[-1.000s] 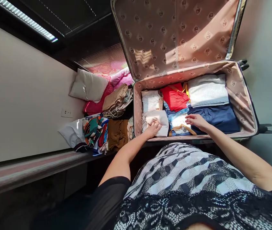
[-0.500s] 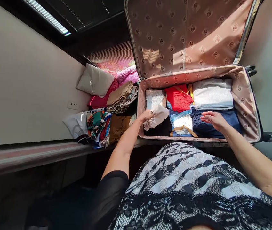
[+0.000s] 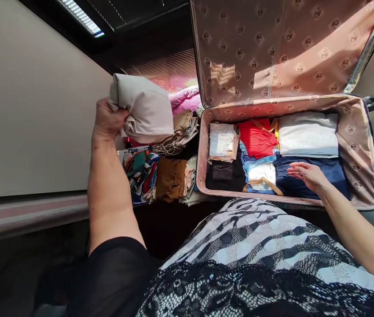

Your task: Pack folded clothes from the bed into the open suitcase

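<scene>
My left hand (image 3: pixel 109 116) is closed on the left edge of a folded pale grey-beige garment (image 3: pixel 150 108), raised over the clothes left of the suitcase. My right hand (image 3: pixel 307 174) hovers over folded navy pants (image 3: pixel 330 176) with its fingers stretched and nothing in them. The suitcase (image 3: pixel 203 171) lies open. Inside are a white-and-peach folded stack (image 3: pixel 222 138), a black folded cloth (image 3: pixel 223 177), a red cloth (image 3: pixel 258 141), a pale grey folded garment (image 3: pixel 309 136) and a white item with a blue label (image 3: pixel 262 174). Tan straps cross some of them.
Left of the suitcase, piled clothes include brown folds (image 3: pixel 170 174), khaki folds (image 3: pixel 183 121) and a multicoloured bundle (image 3: pixel 139 169). Pink fabric (image 3: pixel 185 99) lies behind. The patterned lid (image 3: pixel 262 48) stands raised at the back. A white wall (image 3: pixel 31 110) borders the left.
My left hand has moved from the suitcase leftward and up over the clothes pile. It gripped pinkish-white cloth before; whether this is the same piece I cannot tell. My right hand has hardly moved.
</scene>
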A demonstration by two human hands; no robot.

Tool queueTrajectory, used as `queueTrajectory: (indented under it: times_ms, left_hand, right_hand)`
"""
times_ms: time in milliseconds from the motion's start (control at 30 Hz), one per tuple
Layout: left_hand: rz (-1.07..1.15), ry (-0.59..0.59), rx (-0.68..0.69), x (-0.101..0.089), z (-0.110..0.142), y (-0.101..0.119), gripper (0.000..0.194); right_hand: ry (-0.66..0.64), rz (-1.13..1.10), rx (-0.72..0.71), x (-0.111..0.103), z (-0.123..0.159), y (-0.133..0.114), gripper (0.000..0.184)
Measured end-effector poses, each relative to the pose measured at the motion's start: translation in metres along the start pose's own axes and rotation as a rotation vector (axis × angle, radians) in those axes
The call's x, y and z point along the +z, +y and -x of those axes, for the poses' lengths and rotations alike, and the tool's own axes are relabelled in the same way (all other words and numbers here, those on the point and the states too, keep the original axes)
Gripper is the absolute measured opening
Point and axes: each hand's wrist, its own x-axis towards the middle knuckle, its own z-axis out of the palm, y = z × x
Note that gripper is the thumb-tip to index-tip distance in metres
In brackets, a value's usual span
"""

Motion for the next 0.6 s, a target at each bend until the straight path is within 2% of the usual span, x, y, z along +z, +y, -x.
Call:
queueTrajectory:
  times_ms: [33,67,100,133,233,300,333,367,433,500,600]
  left_hand:
    - [-0.108,-0.023,0.002,-0.004,-0.009,-0.009,0.014]
    - [-0.205,-0.047,0.015,0.001,-0.015,-0.018,0.014]
    - [-0.281,-0.085,0.032,0.015,-0.016,-0.029,0.015]
    - [-0.329,-0.144,0.046,0.037,-0.013,-0.041,0.019]
    - [-0.340,-0.364,0.018,0.119,0.016,-0.077,0.038]
    - [-0.356,-0.446,-0.115,0.164,0.037,-0.101,0.060]
    - [-0.377,-0.452,-0.156,0.178,0.045,-0.112,0.069]
    - [-0.398,-0.462,-0.176,0.186,0.049,-0.122,0.077]
    - [-0.432,-0.488,-0.157,0.188,0.048,-0.136,0.084]
    - [-0.457,-0.535,-0.128,0.177,0.042,-0.140,0.084]
    - [-0.522,-0.562,-0.153,0.157,0.040,-0.128,0.084]
  right_hand:
    - [0.009,0.006,0.002,0.003,0.002,-0.001,0.020]
    - [0.017,0.009,0.002,0.006,0.005,-0.003,0.020]
    - [0.024,0.011,0.003,0.010,0.007,-0.003,0.019]
    - [0.032,0.011,0.007,0.013,0.009,-0.004,0.018]
    - [0.063,0.013,0.033,0.017,0.013,-0.001,0.018]
    - [0.080,0.044,0.038,0.014,0.012,0.004,0.017]
    - [0.083,0.068,0.029,0.011,0.010,0.007,0.016]
    - [0.085,0.097,0.015,0.007,0.007,0.010,0.013]
    - [0.091,0.178,-0.020,-0.002,-0.002,0.017,0.007]
    - [0.111,0.339,-0.066,-0.007,-0.014,0.025,0.009]
    - [0.144,0.750,-0.162,-0.007,-0.033,0.034,0.025]
